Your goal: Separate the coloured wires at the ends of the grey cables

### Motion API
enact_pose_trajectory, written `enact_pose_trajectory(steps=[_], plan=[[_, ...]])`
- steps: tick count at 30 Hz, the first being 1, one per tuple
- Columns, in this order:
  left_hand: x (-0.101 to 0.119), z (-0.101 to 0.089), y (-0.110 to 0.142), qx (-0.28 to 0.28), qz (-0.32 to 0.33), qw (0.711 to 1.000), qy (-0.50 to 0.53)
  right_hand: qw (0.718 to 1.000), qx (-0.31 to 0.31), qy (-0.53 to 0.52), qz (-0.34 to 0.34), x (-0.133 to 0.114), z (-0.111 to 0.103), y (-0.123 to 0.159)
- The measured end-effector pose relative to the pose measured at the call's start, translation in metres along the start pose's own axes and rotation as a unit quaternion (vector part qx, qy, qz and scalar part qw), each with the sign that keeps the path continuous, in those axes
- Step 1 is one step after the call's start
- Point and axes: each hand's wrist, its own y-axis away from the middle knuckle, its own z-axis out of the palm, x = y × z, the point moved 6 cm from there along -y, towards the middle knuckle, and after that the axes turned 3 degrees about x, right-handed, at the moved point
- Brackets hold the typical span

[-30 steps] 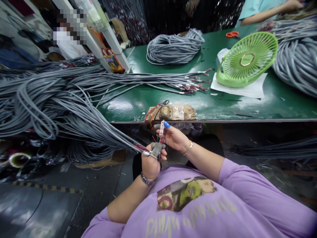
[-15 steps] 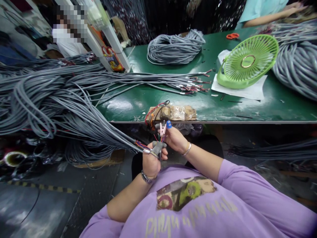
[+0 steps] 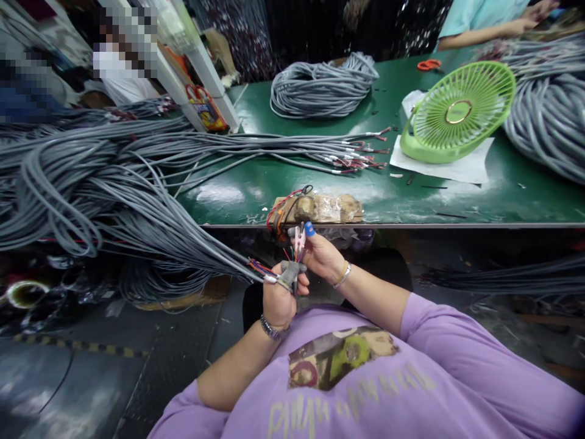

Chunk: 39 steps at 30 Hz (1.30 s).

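Note:
My left hand (image 3: 276, 303) is closed around the end of a grey cable (image 3: 214, 255) whose coloured inner wires (image 3: 260, 267) stick out; grey tape wraps its fingertips. My right hand (image 3: 323, 255), a blue cot on one fingertip, pinches a small pink clip-like tool (image 3: 299, 236) just above the wire ends. Both hands are held below the front edge of the green table (image 3: 375, 195). A taped brown block with red and black wires (image 3: 315, 208) sits on that edge right above them.
A big sheaf of grey cables (image 3: 91, 183) drapes off the table to my left. Cut cable ends (image 3: 356, 155), a cable coil (image 3: 322, 85), a green fan (image 3: 459, 110) on white paper and orange scissors (image 3: 428, 64) lie on the table. Other people work at the far side.
My right hand's pink tool has tilted and shifted slightly toward the wire ends. My left hand keeps its grip in the same place.

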Motion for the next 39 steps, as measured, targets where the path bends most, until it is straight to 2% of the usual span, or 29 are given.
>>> enact_pose_trajectory(steps=[10, 18, 22, 33, 39], plan=[[-0.004, -0.002, 0.001, -0.004, -0.008, 1.0, -0.01, 1.0, 0.001, -0.007, 0.031, 0.002, 0.001, 0.004], [-0.003, 0.001, -0.001, 0.001, -0.017, 1.0, -0.009, 1.0, 0.008, -0.005, 0.002, 0.0, 0.0, -0.001], [-0.003, 0.001, -0.002, 0.001, -0.018, 1.0, -0.008, 1.0, -0.008, 0.006, -0.004, 0.0, 0.003, 0.001], [0.0, -0.004, 0.011, -0.007, 0.0, 1.0, -0.015, 0.995, -0.059, 0.012, 0.075, 0.004, 0.003, 0.009], [0.006, -0.003, 0.008, 0.021, 0.015, 1.0, -0.005, 0.997, -0.056, 0.05, 0.017, -0.003, 0.001, 0.008]])
